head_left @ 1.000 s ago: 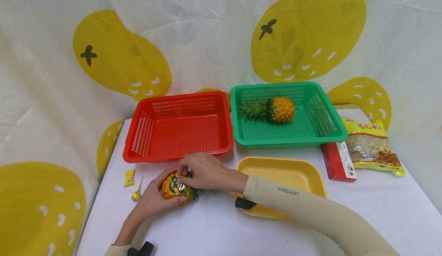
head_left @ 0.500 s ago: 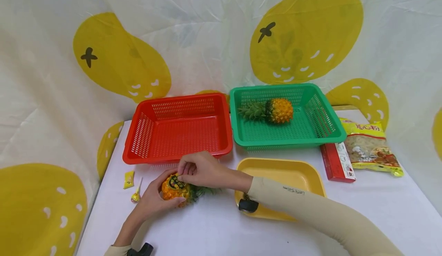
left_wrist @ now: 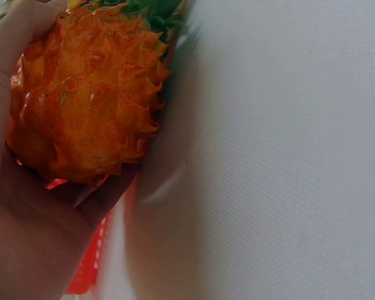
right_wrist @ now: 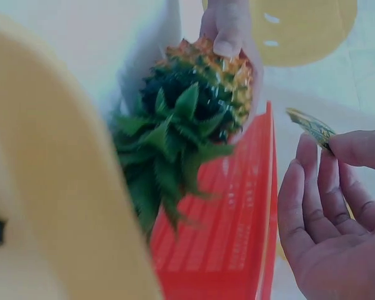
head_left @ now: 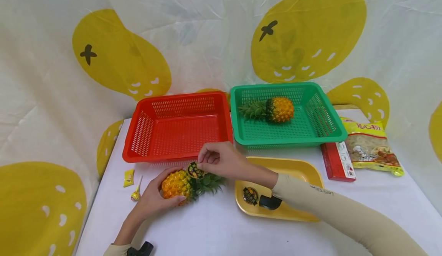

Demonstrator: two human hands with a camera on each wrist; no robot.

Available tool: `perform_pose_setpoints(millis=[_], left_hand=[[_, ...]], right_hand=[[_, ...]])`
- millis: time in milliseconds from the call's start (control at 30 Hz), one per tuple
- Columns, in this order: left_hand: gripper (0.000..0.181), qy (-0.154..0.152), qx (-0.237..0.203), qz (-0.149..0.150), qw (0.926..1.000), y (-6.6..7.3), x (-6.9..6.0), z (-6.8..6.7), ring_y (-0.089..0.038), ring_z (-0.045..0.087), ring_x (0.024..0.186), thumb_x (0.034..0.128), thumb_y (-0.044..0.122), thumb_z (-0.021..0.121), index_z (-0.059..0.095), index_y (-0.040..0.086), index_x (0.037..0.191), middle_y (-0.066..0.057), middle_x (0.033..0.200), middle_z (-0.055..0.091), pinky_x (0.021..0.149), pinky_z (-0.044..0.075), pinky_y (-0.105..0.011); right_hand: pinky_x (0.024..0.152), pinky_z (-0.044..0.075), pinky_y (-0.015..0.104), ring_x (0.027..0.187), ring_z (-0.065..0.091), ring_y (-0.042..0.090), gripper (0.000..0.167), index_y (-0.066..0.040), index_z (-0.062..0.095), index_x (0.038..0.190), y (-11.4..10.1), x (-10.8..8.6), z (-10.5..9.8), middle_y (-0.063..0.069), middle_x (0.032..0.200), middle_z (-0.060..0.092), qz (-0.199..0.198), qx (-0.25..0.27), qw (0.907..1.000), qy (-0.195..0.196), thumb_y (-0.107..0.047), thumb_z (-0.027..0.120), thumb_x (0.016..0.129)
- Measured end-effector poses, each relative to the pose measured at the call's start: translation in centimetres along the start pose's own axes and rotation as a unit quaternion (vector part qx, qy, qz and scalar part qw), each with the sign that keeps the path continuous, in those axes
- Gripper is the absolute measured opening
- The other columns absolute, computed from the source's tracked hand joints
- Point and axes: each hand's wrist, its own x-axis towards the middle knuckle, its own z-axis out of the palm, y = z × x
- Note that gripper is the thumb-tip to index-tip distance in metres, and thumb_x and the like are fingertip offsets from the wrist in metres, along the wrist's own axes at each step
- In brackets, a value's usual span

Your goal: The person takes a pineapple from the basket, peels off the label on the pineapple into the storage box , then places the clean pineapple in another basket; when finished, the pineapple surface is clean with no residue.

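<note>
An orange-yellow toy pineapple with green leaves lies on the white table, leaves toward the right. My left hand grips its body, thumb on the near side and fingers on the far side. In the left wrist view the pineapple shows its spiky skin against the palm. My right hand pinches a round black-and-gold sticker between thumb and fingertips. The right wrist view shows that sticker curling and apart from the pineapple.
A similar sticker lies in the yellow tray. Behind stand a red basket and a green basket holding another pineapple. A lollipop and yellow packet lie left; a red box and food bag lie right.
The sticker has come off the pineapple and moved right with my right hand. My left hand has kept its grip in the same place.
</note>
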Motion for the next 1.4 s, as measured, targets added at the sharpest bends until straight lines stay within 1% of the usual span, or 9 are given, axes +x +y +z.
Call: perform_pose_setpoints(millis=[300,433,567,733,867,967,1167,1267,1400], left_hand=[[0.079,0.0,0.006,0.008,1.0,0.0,0.0,-0.1,-0.022,0.058,0.121,0.0821,0.03,0.093,0.055,0.029,0.151,0.01,0.143,0.06,0.102,0.048,-0.056],[0.078,0.005,0.011,0.008,0.9999,-0.2,-0.1,-0.2,-0.021,0.058,0.119,0.0824,0.03,0.092,0.055,0.028,0.151,0.011,0.141,0.06,0.101,0.05,-0.053],[0.078,0.003,0.005,0.006,1.0,-0.2,-0.1,-0.1,-0.021,0.058,0.12,0.0827,0.029,0.092,0.055,0.027,0.151,0.01,0.142,0.06,0.102,0.049,-0.055],[0.08,0.0,0.0,0.011,0.9999,-0.2,0.1,0.1,-0.022,0.057,0.122,0.0825,0.03,0.092,0.054,0.024,0.152,0.01,0.142,0.06,0.103,0.047,-0.059],[0.081,0.002,-0.001,0.019,0.9998,-0.1,0.2,0.1,-0.024,0.057,0.121,0.0822,0.028,0.093,0.054,0.019,0.153,0.008,0.142,0.06,0.102,0.048,-0.059],[0.081,0.0,-0.001,0.02,0.9998,0.0,0.3,0.1,-0.024,0.057,0.121,0.0822,0.027,0.093,0.053,0.018,0.153,0.008,0.142,0.06,0.102,0.048,-0.059],[0.081,-0.001,-0.004,0.017,0.9998,0.1,0.2,0.0,-0.024,0.057,0.121,0.0822,0.027,0.093,0.054,0.017,0.153,0.008,0.142,0.06,0.101,0.048,-0.058],[0.081,-0.003,-0.006,0.016,0.9999,0.1,0.2,0.1,-0.023,0.058,0.121,0.0823,0.027,0.093,0.054,0.017,0.153,0.009,0.142,0.06,0.101,0.048,-0.058],[0.081,-0.001,-0.005,0.014,0.9999,-0.1,0.1,0.1,-0.024,0.057,0.121,0.0821,0.028,0.093,0.054,0.018,0.153,0.009,0.142,0.06,0.101,0.048,-0.059]], right_hand=[[0.073,0.058,0.031,0.08,0.068,0.019,0.009,-0.013,0.073,0.098,2.3,-2.8,-3.0,0.0,0.09,0.07,0.038,0.012,0.9991,0.009,-0.009,0.079,0.095],[0.074,0.058,0.03,0.081,0.069,0.021,0.008,-0.011,0.073,0.1,3.1,-3.3,-3.7,0.002,0.092,0.07,0.051,0.015,0.9986,0.003,-0.009,0.079,0.095],[0.076,0.059,0.03,0.081,0.069,0.023,0.008,-0.008,0.073,0.1,4.0,-3.8,-4.4,0.003,0.093,0.071,0.052,0.026,0.9983,-0.005,-0.01,0.079,0.095],[0.076,0.06,0.031,0.079,0.068,0.025,0.008,-0.005,0.073,0.1,4.8,-4.8,-5.7,0.004,0.09,0.072,0.058,0.026,0.9975,-0.03,-0.01,0.077,0.096],[0.072,0.06,0.03,0.077,0.067,0.031,0.006,-0.004,0.073,0.099,5.3,-5.5,-6.8,0.005,0.087,0.072,0.066,0.026,0.9957,-0.059,-0.008,0.076,0.096],[0.069,0.058,0.029,0.075,0.067,0.03,0.003,-0.005,0.073,0.097,5.6,-6.2,-7.5,0.004,0.085,0.071,0.073,0.01,0.9945,-0.074,-0.005,0.075,0.095],[0.068,0.058,0.029,0.074,0.066,0.02,0.011,-0.009,0.074,0.094,5.9,-7.4,-8.2,0.0,0.082,0.071,0.072,-0.047,0.9917,-0.096,0.002,0.071,0.091],[0.069,0.058,0.03,0.074,0.066,0.019,0.016,-0.01,0.074,0.092,6.1,-7.8,-8.3,-0.002,0.082,0.071,0.065,-0.07,0.9907,-0.098,0.005,0.07,0.09],[0.068,0.058,0.03,0.074,0.067,0.018,0.016,-0.011,0.074,0.091,6.6,-8.2,-8.3,-0.004,0.08,0.07,0.065,-0.086,0.9899,-0.092,0.005,0.071,0.088]])
